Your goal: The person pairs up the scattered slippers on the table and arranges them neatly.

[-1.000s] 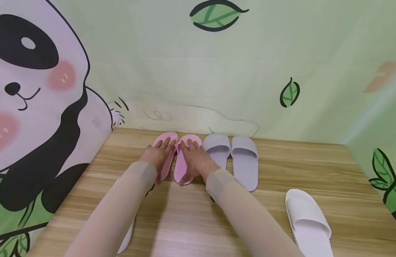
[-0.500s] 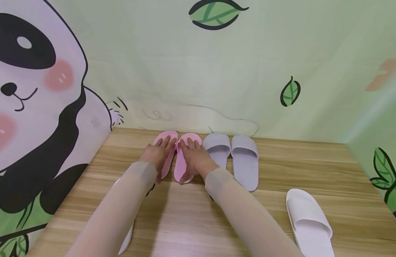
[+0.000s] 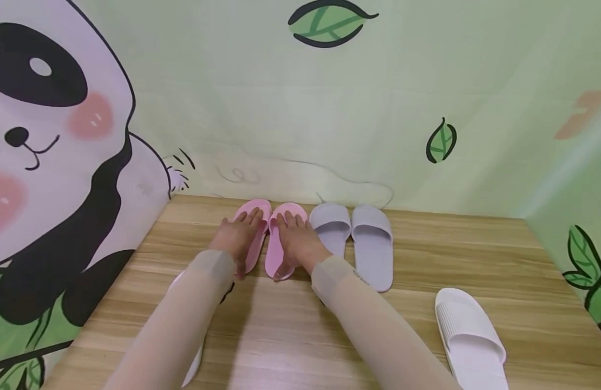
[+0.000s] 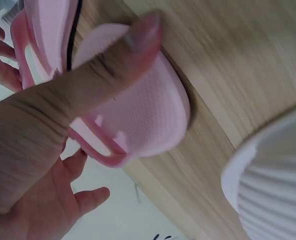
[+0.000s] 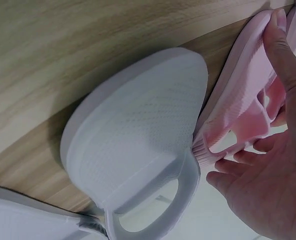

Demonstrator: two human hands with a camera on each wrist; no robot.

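Two pink slippers lie side by side, toes to the wall. My left hand [image 3: 237, 235] rests flat on the left pink slipper [image 3: 255, 249], fingers straight over its strap. My right hand [image 3: 298, 241] lies the same way on the right pink slipper [image 3: 273, 254]. In the left wrist view my thumb [image 4: 103, 80] lies along the heel of the left pink slipper [image 4: 148, 125]. In the right wrist view my thumb [image 5: 285, 55] runs along the edge of the right pink slipper [image 5: 243, 105], beside a grey slipper [image 5: 138, 130].
A pair of grey slippers [image 3: 373, 244] stands just right of the pink pair. One white slipper [image 3: 468, 336] lies at the front right, another white slipper [image 3: 194, 364] under my left forearm. The panda-print wall [image 3: 330, 108] closes off the back and both sides of the wooden floor [image 3: 427, 260].
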